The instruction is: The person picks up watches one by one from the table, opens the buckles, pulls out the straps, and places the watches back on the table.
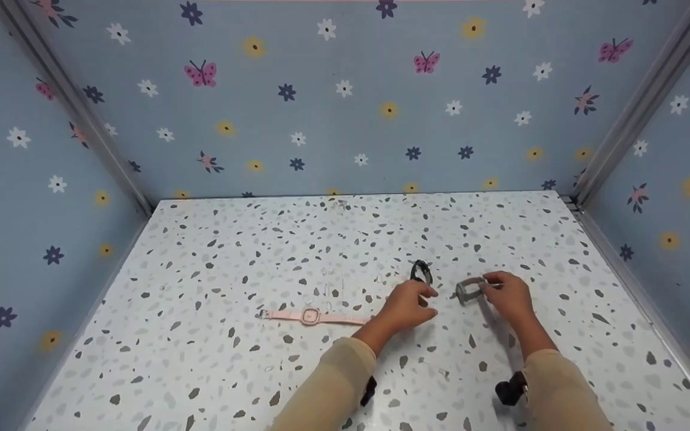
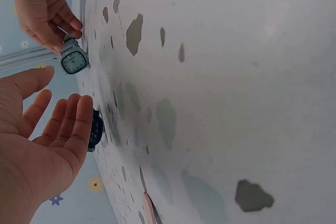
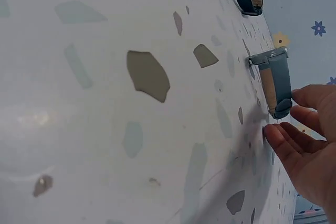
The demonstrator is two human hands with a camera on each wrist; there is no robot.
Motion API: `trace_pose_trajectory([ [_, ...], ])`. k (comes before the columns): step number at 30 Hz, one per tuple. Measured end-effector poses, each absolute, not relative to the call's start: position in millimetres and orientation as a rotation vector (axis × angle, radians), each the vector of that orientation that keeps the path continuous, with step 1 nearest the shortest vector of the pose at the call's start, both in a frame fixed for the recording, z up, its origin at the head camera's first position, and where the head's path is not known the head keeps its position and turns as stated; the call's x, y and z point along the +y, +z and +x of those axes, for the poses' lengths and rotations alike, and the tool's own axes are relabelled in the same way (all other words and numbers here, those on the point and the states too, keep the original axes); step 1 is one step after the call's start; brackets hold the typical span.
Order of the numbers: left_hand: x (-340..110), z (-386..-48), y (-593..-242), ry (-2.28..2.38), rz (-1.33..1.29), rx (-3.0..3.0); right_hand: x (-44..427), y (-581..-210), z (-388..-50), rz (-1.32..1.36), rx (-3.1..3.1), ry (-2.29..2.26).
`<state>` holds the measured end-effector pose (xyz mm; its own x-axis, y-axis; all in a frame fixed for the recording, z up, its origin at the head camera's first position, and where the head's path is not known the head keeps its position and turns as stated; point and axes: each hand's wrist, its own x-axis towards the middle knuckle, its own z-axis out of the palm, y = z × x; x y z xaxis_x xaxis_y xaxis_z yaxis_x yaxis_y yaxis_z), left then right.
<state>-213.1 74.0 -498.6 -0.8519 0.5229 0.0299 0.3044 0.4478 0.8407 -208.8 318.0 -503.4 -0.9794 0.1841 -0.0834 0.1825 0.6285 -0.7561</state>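
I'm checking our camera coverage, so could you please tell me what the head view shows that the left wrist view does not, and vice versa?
Only the head view shows the face of the pink watch and the beige sleeves.
Only the left wrist view shows the dial of the grey watch and the palm of the left hand.
Both show the black watch, part of the pink watch, the speckled table and the right hand holding the grey watch.

I can't read any words or numbers for sure. In the left wrist view, the gray watch at ten o'clock has tiny, blurry marks on its face. The black watch at eight o'clock has little pale marks. In the head view, the pink watch, near seven o'clock, looks too small to read.
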Motion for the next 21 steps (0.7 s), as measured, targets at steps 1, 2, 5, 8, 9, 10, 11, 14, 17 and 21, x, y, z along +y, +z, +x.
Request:
trace_pose_trajectory([
  [1,74.7,-213.2,-499.1,1.357,0.722,2.461,317.8,-503.6,-209.8,-0.322,-2.828,1.337],
  [2,75.5,-213.2,-499.6,1.351,0.728,2.459,317.7,-503.8,-210.7,-0.332,-2.819,1.366],
  [5,78.0,-213.0,-502.2,1.348,0.729,2.445,317.2,-504.6,-212.7,-0.382,-2.78,1.478],
  [8,80.7,-211.9,-504.8,1.353,0.708,2.431,316.6,-506.1,-213.9,-0.465,-2.734,1.568],
  [9,81.4,-211.5,-505.6,1.357,0.699,2.426,316.5,-506.6,-214.1,-0.491,-2.72,1.59],
  [10,81.7,-210.9,-506.1,1.359,0.692,2.427,316.1,-506.7,-214.5,-0.522,-2.707,1.604],
  [11,81.8,-210.3,-506.2,1.36,0.688,2.426,315.7,-506.8,-214.5,-0.538,-2.696,1.616],
  [14,81.7,-210.3,-507.0,1.38,0.682,2.421,314.9,-507.1,-214.8,-0.587,-2.666,1.652],
  [17,80.9,-211.8,-507.0,1.412,0.68,2.4,313.9,-506.8,-214.2,-0.614,-2.646,1.678],
  [21,81.1,-213.1,-506.8,1.458,0.662,2.367,310.3,-505.2,-212.2,-0.655,-2.622,1.723],
])
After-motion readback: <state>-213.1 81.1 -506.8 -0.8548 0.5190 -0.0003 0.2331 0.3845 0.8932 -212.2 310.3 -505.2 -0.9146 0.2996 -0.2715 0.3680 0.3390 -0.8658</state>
